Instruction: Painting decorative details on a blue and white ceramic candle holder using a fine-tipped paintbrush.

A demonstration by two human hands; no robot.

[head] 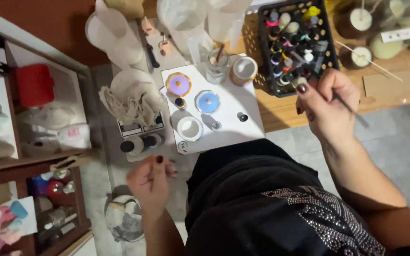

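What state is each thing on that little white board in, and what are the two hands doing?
Purple dish: lidded.
Blue dish: lidded.
White cup: open, looks empty.
Glass jar: upright, stick inside.
Black crate: full of small bottles.
Right hand: pinching a thin brush.
Left hand: blurred, holding nothing visible.

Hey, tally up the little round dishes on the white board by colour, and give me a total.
Purple dish with yellow rim: 1
Blue dish: 1
White dish: 1
Total: 3
The right hand holds a thin brush beside the white board; the left hand is empty.
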